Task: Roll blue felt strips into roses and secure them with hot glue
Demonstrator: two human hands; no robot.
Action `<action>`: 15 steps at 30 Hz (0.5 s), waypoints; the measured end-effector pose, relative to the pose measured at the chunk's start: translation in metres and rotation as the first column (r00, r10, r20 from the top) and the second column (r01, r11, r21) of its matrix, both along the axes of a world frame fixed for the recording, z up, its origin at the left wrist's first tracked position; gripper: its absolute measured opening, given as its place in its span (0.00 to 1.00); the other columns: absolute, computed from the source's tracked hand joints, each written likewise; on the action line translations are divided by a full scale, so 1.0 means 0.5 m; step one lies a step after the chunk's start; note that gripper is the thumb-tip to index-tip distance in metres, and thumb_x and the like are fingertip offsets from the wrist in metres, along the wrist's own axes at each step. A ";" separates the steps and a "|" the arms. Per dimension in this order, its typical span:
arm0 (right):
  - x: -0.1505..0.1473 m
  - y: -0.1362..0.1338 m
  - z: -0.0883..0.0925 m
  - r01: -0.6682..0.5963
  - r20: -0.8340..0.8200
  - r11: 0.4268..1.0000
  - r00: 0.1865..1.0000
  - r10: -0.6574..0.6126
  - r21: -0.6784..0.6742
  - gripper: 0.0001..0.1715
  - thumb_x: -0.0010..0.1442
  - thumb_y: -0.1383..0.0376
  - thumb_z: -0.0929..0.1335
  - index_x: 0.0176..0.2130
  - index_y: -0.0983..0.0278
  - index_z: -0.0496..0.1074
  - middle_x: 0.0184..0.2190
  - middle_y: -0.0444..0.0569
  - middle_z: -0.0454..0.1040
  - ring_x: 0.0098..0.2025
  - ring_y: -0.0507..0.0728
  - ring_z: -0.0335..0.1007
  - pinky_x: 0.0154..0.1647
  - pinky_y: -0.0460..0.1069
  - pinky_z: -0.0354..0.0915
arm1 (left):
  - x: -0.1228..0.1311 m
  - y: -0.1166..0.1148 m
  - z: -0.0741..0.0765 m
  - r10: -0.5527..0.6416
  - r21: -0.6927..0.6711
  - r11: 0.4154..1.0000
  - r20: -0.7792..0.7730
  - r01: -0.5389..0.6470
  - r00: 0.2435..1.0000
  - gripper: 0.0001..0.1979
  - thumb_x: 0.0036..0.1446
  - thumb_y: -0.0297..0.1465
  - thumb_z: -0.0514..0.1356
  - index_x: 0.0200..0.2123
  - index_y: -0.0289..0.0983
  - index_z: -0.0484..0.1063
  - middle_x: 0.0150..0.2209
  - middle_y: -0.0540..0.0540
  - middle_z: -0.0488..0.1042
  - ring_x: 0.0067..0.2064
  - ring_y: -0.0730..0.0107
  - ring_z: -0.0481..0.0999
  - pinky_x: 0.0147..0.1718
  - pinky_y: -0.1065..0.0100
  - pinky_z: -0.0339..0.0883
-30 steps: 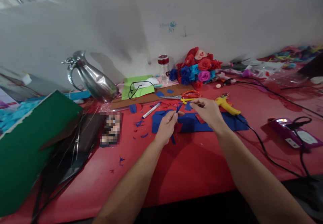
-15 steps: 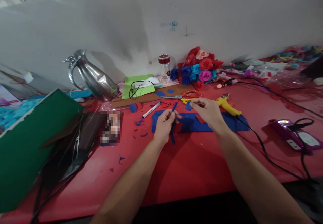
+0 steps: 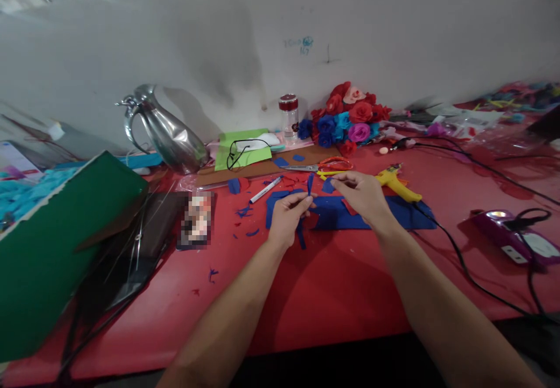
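Note:
Pinched in my left hand [image 3: 289, 217] is a narrow blue strip [image 3: 310, 184], its upper end sticking up past the fingertips. My right hand [image 3: 359, 194] is closed on a small blue piece [image 3: 328, 186] that looks like a cut-out petal. The two hands are a short way apart, above a flat blue sheet [image 3: 385, 216] with a red scrap [image 3: 349, 206] on it. Behind them lie orange-handled scissors [image 3: 335, 164]. A yellow glue gun [image 3: 398, 185] rests just right of my right hand.
A marker [image 3: 266, 190] and blue scraps [image 3: 244, 212] lie left of the hands. Farther back stand a metal jug [image 3: 168, 134], a red-lidded jar [image 3: 289, 121] and a bunch of flowers [image 3: 350, 116]. A green board [image 3: 65, 248] leans at left; a purple power strip [image 3: 511, 236] with cables sits at right.
The blue strip in my left hand has turned more upright, and the left fingers have shifted slightly. My right hand keeps its piece. The whole view has moved a little.

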State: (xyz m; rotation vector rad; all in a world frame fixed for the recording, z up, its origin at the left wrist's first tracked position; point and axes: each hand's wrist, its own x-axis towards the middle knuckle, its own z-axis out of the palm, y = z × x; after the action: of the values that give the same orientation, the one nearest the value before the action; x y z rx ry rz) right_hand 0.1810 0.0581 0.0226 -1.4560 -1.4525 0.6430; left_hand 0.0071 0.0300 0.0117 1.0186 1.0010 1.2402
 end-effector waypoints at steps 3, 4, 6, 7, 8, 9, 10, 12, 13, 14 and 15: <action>-0.001 0.000 0.002 -0.010 -0.021 1.000 1.000 0.010 -0.002 0.13 0.50 0.56 0.69 0.31 0.62 0.77 0.29 0.48 0.80 0.32 0.57 0.76 0.37 0.52 0.68 | 0.000 0.000 0.000 -0.011 0.001 1.000 0.024 0.011 1.000 0.10 0.45 0.34 0.67 0.30 0.34 0.79 0.26 0.49 0.76 0.23 0.81 0.66 0.27 0.74 0.61; -0.002 -0.001 0.002 -0.013 -0.028 1.000 1.000 0.012 -0.006 0.13 0.50 0.56 0.69 0.30 0.62 0.77 0.29 0.48 0.80 0.32 0.57 0.75 0.37 0.52 0.68 | 0.001 0.000 0.000 -0.014 0.003 1.000 0.028 0.014 1.000 0.10 0.44 0.34 0.67 0.30 0.34 0.78 0.26 0.49 0.77 0.23 0.81 0.67 0.27 0.74 0.62; -0.002 -0.001 0.003 -0.015 -0.043 1.000 0.999 0.014 -0.014 0.13 0.50 0.57 0.69 0.30 0.63 0.77 0.28 0.48 0.80 0.31 0.57 0.75 0.37 0.52 0.68 | 0.001 0.000 0.000 -0.022 -0.002 1.000 0.033 0.023 0.999 0.10 0.44 0.34 0.67 0.29 0.34 0.78 0.27 0.48 0.77 0.24 0.80 0.69 0.28 0.74 0.63; -0.003 -0.002 0.004 -0.016 -0.050 1.000 0.999 0.016 -0.018 0.13 0.49 0.57 0.69 0.31 0.63 0.77 0.29 0.48 0.80 0.31 0.57 0.75 0.36 0.51 0.68 | 0.002 -0.001 0.000 -0.025 -0.009 1.000 0.036 0.025 0.999 0.10 0.43 0.34 0.68 0.30 0.34 0.78 0.27 0.48 0.78 0.24 0.79 0.70 0.28 0.73 0.64; -0.004 -0.003 0.006 -0.019 -0.057 1.000 0.998 0.018 -0.019 0.13 0.49 0.57 0.69 0.31 0.63 0.77 0.29 0.48 0.80 0.31 0.57 0.75 0.36 0.51 0.68 | 0.002 -0.001 0.001 -0.025 -0.019 0.999 0.037 0.026 0.999 0.11 0.43 0.35 0.68 0.30 0.34 0.79 0.28 0.47 0.78 0.25 0.78 0.71 0.28 0.73 0.65; -0.005 -0.004 0.007 -0.025 -0.067 0.999 0.997 0.024 -0.020 0.13 0.49 0.57 0.69 0.31 0.63 0.77 0.29 0.49 0.80 0.32 0.57 0.75 0.36 0.51 0.68 | 0.002 -0.001 0.001 -0.022 -0.032 0.999 0.039 0.023 0.999 0.12 0.42 0.35 0.68 0.30 0.34 0.79 0.29 0.47 0.79 0.25 0.78 0.72 0.29 0.72 0.66; -0.007 -0.006 0.009 -0.035 -0.083 0.999 0.996 0.033 -0.021 0.13 0.49 0.57 0.69 0.31 0.63 0.77 0.29 0.49 0.80 0.32 0.57 0.74 0.36 0.51 0.68 | 0.002 -0.001 0.002 -0.015 -0.046 0.999 0.041 0.017 0.999 0.13 0.42 0.36 0.69 0.30 0.34 0.79 0.30 0.46 0.79 0.26 0.77 0.72 0.29 0.72 0.66; -0.012 -0.009 0.013 -0.054 -0.119 0.998 0.992 0.050 -0.026 0.14 0.49 0.56 0.69 0.31 0.64 0.77 0.29 0.48 0.80 0.31 0.56 0.74 0.36 0.51 0.67 | 0.003 0.000 0.002 0.004 -0.068 0.998 0.046 -0.001 0.999 0.13 0.40 0.35 0.70 0.30 0.34 0.78 0.31 0.46 0.79 0.26 0.76 0.74 0.30 0.71 0.68; -0.014 -0.011 0.015 -0.062 -0.139 0.998 0.989 0.057 -0.030 0.14 0.49 0.56 0.69 0.30 0.63 0.76 0.29 0.48 0.80 0.31 0.56 0.74 0.36 0.51 0.67 | 0.003 0.000 0.002 0.015 -0.076 0.997 0.049 -0.011 0.999 0.13 0.40 0.35 0.70 0.29 0.34 0.78 0.31 0.46 0.79 0.27 0.76 0.74 0.31 0.71 0.68; -0.017 -0.012 0.016 -0.072 -0.160 0.997 0.985 0.065 -0.036 0.13 0.49 0.56 0.69 0.30 0.63 0.76 0.29 0.48 0.79 0.31 0.56 0.73 0.36 0.51 0.67 | 0.003 0.001 0.001 0.023 -0.082 0.996 0.051 -0.019 0.998 0.13 0.39 0.35 0.70 0.29 0.34 0.78 0.30 0.46 0.79 0.27 0.75 0.74 0.31 0.71 0.68; -0.019 -0.013 0.018 -0.081 -0.179 0.996 0.981 0.072 -0.042 0.13 0.49 0.56 0.69 0.30 0.63 0.76 0.28 0.48 0.79 0.31 0.56 0.73 0.36 0.51 0.67 | 0.003 0.002 0.000 0.029 -0.085 0.996 0.052 -0.024 0.998 0.14 0.39 0.36 0.70 0.29 0.34 0.78 0.29 0.46 0.79 0.27 0.75 0.75 0.31 0.70 0.69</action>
State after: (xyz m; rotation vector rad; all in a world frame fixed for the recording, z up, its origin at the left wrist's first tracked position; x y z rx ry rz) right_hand 0.1717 0.0514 0.0316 -1.3488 -1.3665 0.8399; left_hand 0.0085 0.0308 0.0116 0.9051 1.0201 1.2303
